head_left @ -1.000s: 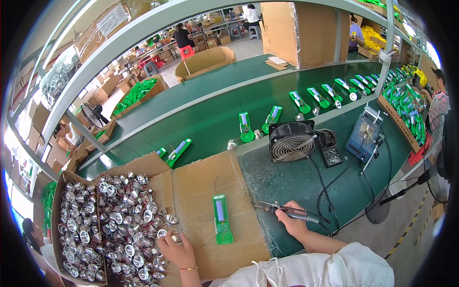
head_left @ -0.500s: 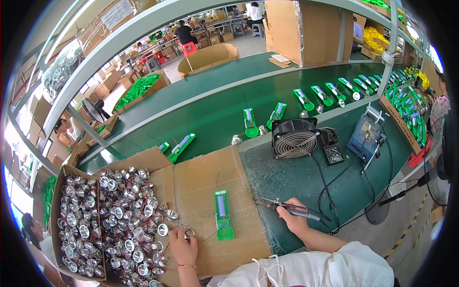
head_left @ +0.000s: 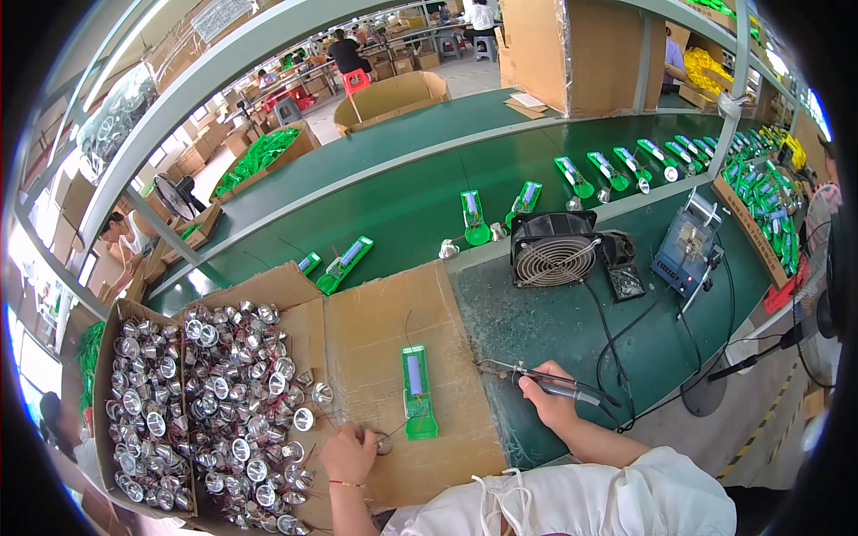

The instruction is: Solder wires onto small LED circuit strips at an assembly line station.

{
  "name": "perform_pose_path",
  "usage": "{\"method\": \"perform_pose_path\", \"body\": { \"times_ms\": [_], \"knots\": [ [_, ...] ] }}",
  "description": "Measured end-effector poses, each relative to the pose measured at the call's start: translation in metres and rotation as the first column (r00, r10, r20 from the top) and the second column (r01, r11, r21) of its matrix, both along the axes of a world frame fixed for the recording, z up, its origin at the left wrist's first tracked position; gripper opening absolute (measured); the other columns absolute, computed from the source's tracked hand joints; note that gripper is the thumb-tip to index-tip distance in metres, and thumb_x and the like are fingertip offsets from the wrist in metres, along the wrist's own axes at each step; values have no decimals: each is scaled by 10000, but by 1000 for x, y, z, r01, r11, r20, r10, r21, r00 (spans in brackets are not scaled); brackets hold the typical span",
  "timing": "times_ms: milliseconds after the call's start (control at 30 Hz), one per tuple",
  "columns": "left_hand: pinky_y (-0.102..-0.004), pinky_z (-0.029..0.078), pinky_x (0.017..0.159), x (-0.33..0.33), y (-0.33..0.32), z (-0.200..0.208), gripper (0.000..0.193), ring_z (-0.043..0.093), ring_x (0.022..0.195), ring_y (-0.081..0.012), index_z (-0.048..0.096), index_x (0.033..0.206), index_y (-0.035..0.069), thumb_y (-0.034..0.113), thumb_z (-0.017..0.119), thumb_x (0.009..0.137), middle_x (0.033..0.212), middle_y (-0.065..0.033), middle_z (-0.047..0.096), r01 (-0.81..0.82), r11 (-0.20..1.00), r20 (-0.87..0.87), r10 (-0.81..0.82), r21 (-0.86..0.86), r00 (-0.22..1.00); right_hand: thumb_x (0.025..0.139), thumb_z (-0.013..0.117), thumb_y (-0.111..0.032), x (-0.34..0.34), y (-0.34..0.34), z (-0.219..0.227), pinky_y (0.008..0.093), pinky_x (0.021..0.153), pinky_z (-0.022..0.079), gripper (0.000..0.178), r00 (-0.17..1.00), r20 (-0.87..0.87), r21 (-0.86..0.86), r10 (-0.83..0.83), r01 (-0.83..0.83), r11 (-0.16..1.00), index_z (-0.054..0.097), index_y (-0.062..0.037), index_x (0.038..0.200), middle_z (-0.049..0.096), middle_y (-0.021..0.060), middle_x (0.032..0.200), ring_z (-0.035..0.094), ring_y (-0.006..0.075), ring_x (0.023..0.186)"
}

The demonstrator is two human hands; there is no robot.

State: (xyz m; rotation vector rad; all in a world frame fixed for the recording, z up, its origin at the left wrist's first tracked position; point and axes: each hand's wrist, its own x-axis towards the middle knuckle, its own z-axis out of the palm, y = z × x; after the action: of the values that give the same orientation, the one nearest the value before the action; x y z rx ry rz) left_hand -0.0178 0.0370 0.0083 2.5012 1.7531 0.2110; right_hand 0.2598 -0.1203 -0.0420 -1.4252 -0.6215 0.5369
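Note:
A green plastic torch housing (head_left: 422, 422) with a lilac cylindrical battery (head_left: 414, 375) and thin wires lies on the cardboard sheet in front of me. To its left, my left hand (head_left: 349, 454) is closed, fingertips pinching a small silver reflector cup (head_left: 384, 443) low over the cardboard; the fingers partly hide it. A thin wire runs between the cup and the housing. My right hand (head_left: 552, 400) grips a soldering iron (head_left: 574, 393) like a pen, with a thin metal feed tube along it. Its tip points left, over the cardboard's right edge, apart from the housing.
A divided carton (head_left: 304, 314) full of silver reflector cups stands at left. Beyond lies a green belt (head_left: 393, 259) with several green housings. A black fan (head_left: 552, 255) and a blue soldering station (head_left: 684, 250) with trailing cables sit at right. A carton of housings (head_left: 749, 234) stands farther right.
My left hand has shifted slightly right and down with the reflector cup, toward the housing. The housing sits a little higher in view. The soldering iron stays nearly in place.

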Motion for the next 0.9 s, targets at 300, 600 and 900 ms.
{"method": "perform_pose_path", "body": {
  "times_ms": [300, 600, 900],
  "knots": [
    [-332, 500, 584, 15, -7, -5, 99, 635, 624, -259, 648, 819, 53, 126, 638, 754, 739, -146, 643, 183, 934, 481, -15, -305, 877, 781, 685, -132, 0, -1, 1, 230, 551, 425, 176, 1000, 1, -1, 2, -2, 1000, 543, -28, 783, 597, 27, 666, 521, 63, 603],
    [-208, 463, 559, 22, -4, -3, 107, 574, 607, -64, 628, 830, -32, 74, 615, 830, 687, -20, 624, 147, 923, 773, 202, -356, 602, 782, 685, -145, 0, -1, 2, 236, 545, 421, 188, 1000, 10, -12, 12, -12, 1000, 538, -28, 781, 597, 25, 666, 516, 61, 601],
    [-349, 461, 539, 56, -33, 0, 97, 580, 580, -259, 672, 722, 76, 172, 679, 736, 644, -96, 609, 304, 952, 552, -234, -37, 800, 780, 687, -143, 0, -1, -1, 236, 545, 422, 190, 1000, -5, 10, 6, -6, 1000, 537, -27, 781, 594, 26, 658, 517, 63, 598]
  ]
}}
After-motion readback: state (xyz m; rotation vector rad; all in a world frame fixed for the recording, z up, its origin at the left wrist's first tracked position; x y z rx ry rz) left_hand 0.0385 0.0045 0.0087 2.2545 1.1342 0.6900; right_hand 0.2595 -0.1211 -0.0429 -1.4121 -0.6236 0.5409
